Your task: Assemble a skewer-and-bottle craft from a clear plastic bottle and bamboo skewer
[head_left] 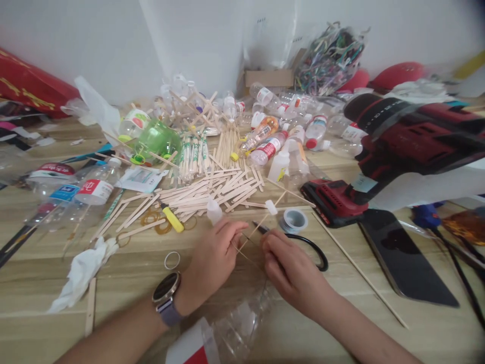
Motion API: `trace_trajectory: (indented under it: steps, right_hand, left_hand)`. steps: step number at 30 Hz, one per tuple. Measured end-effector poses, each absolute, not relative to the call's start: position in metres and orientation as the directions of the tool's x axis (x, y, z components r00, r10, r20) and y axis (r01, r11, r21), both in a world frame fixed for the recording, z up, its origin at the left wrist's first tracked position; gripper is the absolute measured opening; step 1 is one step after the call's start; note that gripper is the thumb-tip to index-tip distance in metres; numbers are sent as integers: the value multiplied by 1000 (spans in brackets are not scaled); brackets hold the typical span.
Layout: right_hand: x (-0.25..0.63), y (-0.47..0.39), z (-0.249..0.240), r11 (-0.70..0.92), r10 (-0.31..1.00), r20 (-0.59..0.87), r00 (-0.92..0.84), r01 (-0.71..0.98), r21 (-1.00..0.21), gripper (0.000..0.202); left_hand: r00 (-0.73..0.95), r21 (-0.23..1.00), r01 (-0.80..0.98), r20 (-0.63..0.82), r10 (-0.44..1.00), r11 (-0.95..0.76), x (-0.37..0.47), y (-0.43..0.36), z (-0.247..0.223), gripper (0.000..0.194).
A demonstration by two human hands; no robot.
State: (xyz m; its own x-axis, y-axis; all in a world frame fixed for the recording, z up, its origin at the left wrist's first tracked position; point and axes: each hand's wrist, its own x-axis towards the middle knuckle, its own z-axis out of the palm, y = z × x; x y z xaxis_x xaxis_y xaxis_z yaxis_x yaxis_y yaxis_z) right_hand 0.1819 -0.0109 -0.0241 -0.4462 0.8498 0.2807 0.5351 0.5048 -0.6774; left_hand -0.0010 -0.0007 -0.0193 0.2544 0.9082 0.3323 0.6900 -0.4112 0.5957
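Note:
My left hand (215,260), wearing a wristwatch (165,293), has its fingers pinched together at a thin wooden stick (258,226). A small white piece (271,207) sits on that stick. My right hand (291,268) is closed just to the right, its fingertips hiding what they hold. Fine dark strands or sticks cross between both hands, too thin to identify. Black-handled scissors (320,253) lie behind my right hand, partly hidden by it. Below the hands, a clear plastic bottle (238,326) lies on its side.
Flat wooden craft sticks (212,194) are heaped ahead, with plastic bottles (265,149) beyond. At right stand a red cordless drill (413,136) and a phone (405,255). A grey tape roll (294,220), a yellow-handled tool (173,218) and a white ring (172,260) lie nearer.

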Motion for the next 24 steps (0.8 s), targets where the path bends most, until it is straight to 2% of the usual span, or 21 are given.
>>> trace_trajectory:
  steps: [6,9,12,14,20,24]
  right_hand:
    - [182,-10,-20,425,888,321,-329,322,-846,22]
    - [181,-12,-20,279,906,219,-363,121,-953,25]
    - [179,-13,-21,96,914,103,-391,-38,-995,28]
    - [177,-13,-23,76,920,85,-383,-39,-996,30]
    - [176,-16,-24,127,914,50,-403,167,-978,34]
    - [178,-18,-22,108,904,20,-427,184,-977,33]
  left_hand:
    - [322,587,705,236,917,-398,0,-1,-22,19]
    - [372,633,679,140,918,-372,0,-2,-18,17]
    - [440,671,643,70,895,-369,-1,-2,-15,18]
    - [469,663,641,60,881,-387,-1,-1,-14,17]
    - [515,602,665,58,855,-441,-3,-4,-16,18]
    - [531,609,652,59,845,-452,-3,-5,-17,20]
